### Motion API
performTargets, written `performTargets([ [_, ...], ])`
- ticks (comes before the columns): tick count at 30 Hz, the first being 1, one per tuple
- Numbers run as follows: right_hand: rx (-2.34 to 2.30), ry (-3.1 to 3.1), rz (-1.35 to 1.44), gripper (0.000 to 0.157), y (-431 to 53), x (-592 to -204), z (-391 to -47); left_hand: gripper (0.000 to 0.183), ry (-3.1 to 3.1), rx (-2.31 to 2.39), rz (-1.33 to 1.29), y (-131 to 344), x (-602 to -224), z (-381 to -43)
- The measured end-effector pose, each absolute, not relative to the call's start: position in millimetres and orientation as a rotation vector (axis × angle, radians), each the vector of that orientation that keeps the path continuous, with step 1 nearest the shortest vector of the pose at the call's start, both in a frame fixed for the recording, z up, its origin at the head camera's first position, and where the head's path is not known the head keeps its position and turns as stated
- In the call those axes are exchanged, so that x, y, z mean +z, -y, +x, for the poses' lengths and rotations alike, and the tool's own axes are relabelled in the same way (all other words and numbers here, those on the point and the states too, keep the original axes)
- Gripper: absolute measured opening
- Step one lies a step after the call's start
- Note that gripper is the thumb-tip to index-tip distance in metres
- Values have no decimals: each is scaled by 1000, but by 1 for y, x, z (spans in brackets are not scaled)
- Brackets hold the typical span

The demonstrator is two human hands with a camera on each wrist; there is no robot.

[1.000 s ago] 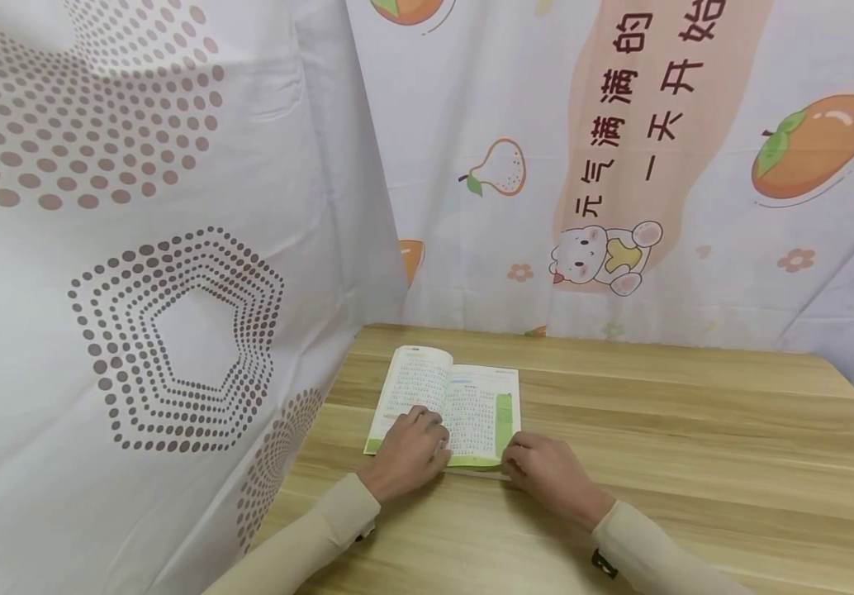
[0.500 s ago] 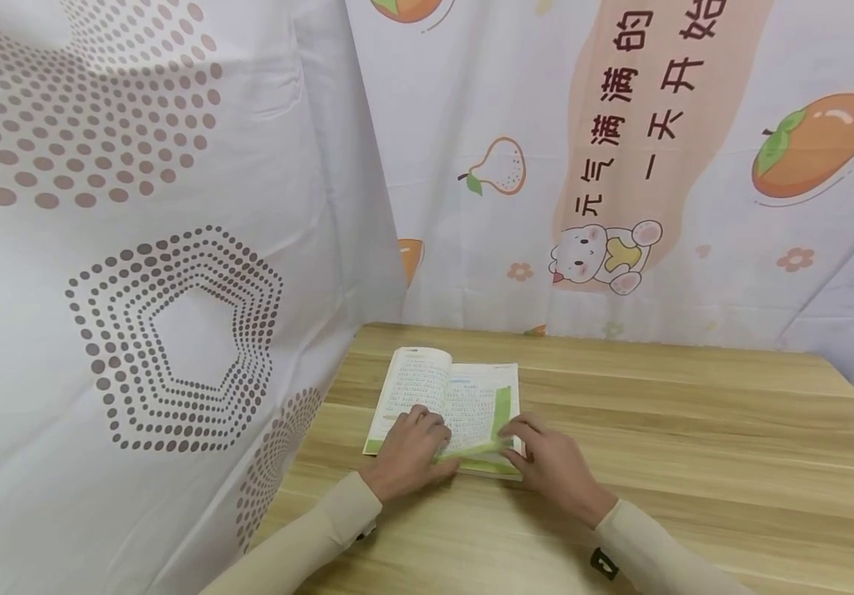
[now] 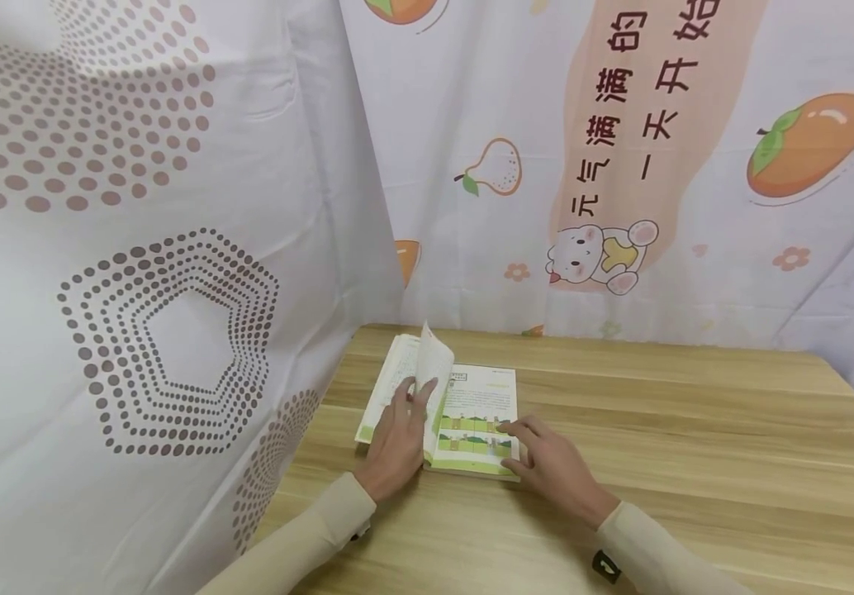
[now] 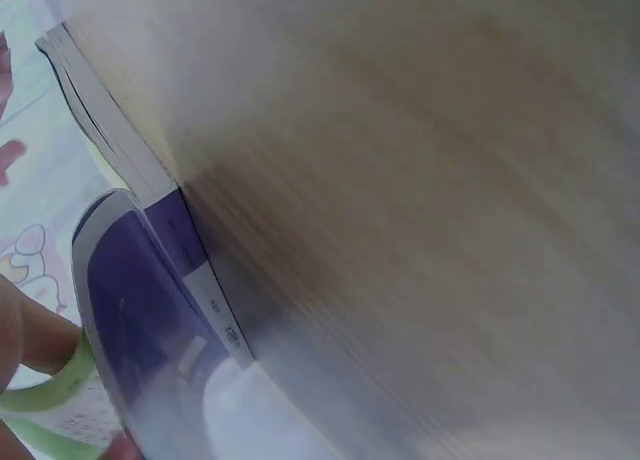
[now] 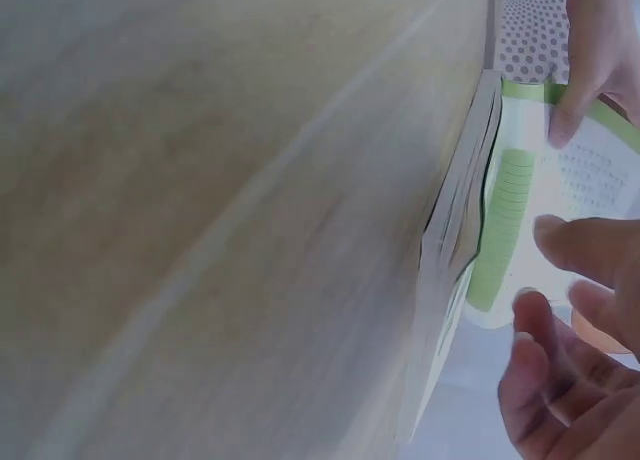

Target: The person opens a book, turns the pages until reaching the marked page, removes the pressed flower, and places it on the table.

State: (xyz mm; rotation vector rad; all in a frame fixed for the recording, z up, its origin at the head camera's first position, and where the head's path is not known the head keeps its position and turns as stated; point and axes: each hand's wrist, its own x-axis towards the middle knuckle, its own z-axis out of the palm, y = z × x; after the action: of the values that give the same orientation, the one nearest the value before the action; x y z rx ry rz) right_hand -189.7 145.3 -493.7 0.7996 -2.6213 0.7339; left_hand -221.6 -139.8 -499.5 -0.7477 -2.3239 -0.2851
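Note:
An open book (image 3: 481,390) lies on the wooden table, its right page showing printed text and green-and-yellow pictures. A white page (image 3: 435,357) stands curled up near the spine. My left hand (image 3: 395,442) is at the book's left half, pinching this raised page; the right wrist view shows the thumb of the left hand (image 5: 597,55) over its printed face. My right hand (image 3: 555,471) is at the lower right edge of the book, fingers loosely bent and apart, holding nothing. In the left wrist view the purple cover (image 4: 140,300) bends upward.
The wooden table (image 3: 665,446) extends to the right of the book. A white curtain with dotted patterns (image 3: 174,347) hangs close on the left, and a fruit-printed curtain (image 3: 501,256) hangs along the back edge.
A page has lifted from the right side and swung left to the spine, uncovering a page with pictures. My left hand has moved slightly left and up; my right hand has let go of the page.

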Motion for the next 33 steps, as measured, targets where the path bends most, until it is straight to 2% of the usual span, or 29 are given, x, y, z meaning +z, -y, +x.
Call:
performTargets([
  [4,698,2669,835,44,-144,-495,-189,72,2380,-248,-729,143,-497,-220],
  [12,640,2767,900,35,-143,-497,-189,44,2541,-48,-719,143,-494,-217],
  [15,572,2754,944,24,-143,-498,-188,36,2571,-47,-766,144,-496,-216],
  [20,451,2615,1065,7,-144,-500,-189,33,2571,-99,-849,145,-497,-216],
  [33,255,2436,1128,7,-143,-498,-194,25,2579,-183,-922,145,-495,-215],
])
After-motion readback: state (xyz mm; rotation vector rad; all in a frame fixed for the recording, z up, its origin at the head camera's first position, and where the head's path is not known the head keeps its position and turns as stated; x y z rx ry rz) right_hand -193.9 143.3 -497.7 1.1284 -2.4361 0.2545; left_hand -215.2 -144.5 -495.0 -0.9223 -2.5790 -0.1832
